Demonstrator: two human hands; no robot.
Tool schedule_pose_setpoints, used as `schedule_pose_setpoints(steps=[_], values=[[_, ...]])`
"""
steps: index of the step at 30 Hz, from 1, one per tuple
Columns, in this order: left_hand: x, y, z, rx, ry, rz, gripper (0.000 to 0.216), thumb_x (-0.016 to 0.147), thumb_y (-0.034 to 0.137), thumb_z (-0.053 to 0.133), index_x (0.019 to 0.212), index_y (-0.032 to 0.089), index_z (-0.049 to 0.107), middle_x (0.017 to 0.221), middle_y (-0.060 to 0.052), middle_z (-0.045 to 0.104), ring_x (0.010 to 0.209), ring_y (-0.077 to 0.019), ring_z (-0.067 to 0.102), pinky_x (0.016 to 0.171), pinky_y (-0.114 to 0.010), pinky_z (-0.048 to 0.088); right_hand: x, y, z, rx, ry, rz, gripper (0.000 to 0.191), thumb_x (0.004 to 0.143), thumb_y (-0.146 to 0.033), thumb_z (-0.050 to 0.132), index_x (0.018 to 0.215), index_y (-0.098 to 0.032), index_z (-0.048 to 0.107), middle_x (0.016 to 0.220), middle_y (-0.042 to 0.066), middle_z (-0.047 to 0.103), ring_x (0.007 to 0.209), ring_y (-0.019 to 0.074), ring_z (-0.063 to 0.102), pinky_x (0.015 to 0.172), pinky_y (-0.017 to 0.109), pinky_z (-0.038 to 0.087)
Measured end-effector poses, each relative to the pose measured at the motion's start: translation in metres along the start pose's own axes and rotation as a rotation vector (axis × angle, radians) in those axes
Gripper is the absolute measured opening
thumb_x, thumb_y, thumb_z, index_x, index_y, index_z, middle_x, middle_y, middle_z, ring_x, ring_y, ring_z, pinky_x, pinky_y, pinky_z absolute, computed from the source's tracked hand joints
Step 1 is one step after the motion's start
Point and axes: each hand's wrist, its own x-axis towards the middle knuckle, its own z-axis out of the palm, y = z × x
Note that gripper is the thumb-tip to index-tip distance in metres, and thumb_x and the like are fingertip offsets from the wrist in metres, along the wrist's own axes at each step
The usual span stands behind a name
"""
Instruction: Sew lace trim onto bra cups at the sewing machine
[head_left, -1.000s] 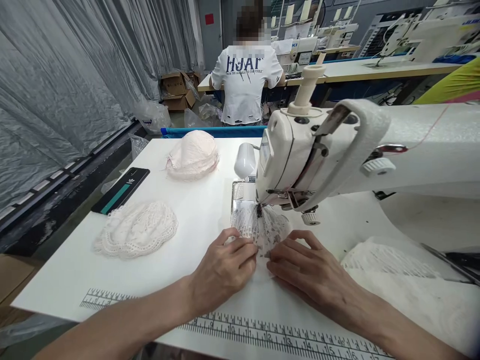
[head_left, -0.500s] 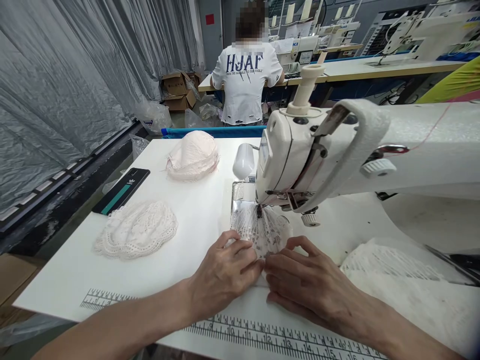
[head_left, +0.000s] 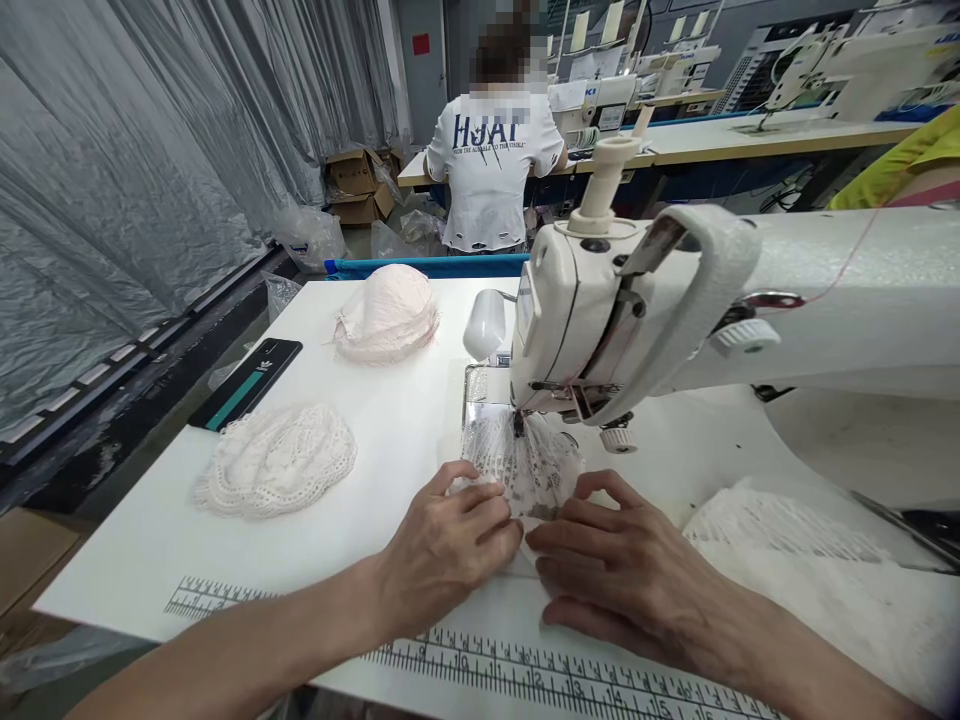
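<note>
A white lace piece [head_left: 529,465] lies gathered under the presser foot of a white sewing machine [head_left: 581,320]. On its near left edge, my left hand [head_left: 454,545] is closed, with thumb and fingertips pinching the lace. My right hand [head_left: 611,565] is at the near right edge of the same lace, fingers curled onto it and the thumb lower on the table. The two hands' fingertips almost meet in front of the needle. Some of the lace edge is hidden beneath the fingers.
Left on the white table [head_left: 405,420] are a pink fabric cup [head_left: 386,312], a white lace cup [head_left: 281,460] and a dark phone [head_left: 246,383]. More white lace [head_left: 810,570] lies right. A printed ruler [head_left: 525,675] runs along the front. Beyond sits a person [head_left: 491,190].
My right hand's fingertips have loosened and spread slightly, the thumb dropping a little lower. The left hand has shifted very slightly left. The lace stays under the presser foot.
</note>
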Motion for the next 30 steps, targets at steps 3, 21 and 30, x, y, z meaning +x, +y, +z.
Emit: schedule_pose_setpoints(steps=[3,21,30], values=[[0.000,0.001,0.001,-0.003,-0.018,-0.020,0.018,0.088,0.011,0.050,0.103,0.016,0.058,0.085,0.000,0.066,0.098,-0.0144,0.059,0.090,-0.035,0.041,0.000,0.000,0.001,0.023,-0.014,0.013,0.028,0.092,-0.036,0.048,0.073,-0.019,0.057,0.077,-0.001,0.062,0.071,0.0125,0.051,0.083,0.037,0.032],[0.017,-0.016,0.008,0.062,-0.031,-0.063,0.013,0.088,0.017,0.049,0.096,0.018,0.059,0.089,-0.002,0.061,0.080,-0.0135,0.058,0.085,-0.037,0.033,0.006,0.025,0.013,-0.405,0.175,0.209,0.068,0.086,-0.066,0.023,0.104,-0.011,0.059,0.106,0.014,0.066,0.086,0.0242,0.059,0.088,0.047,0.028],[0.035,-0.046,0.021,0.121,0.009,-0.036,0.015,0.087,0.016,0.049,0.096,0.020,0.061,0.088,-0.002,0.060,0.073,-0.0123,0.057,0.086,-0.038,0.031,0.010,0.044,0.018,-0.527,0.130,0.305,0.066,0.091,-0.060,0.018,0.119,-0.012,0.054,0.096,0.015,0.069,0.080,0.0245,0.058,0.087,0.050,0.029]])
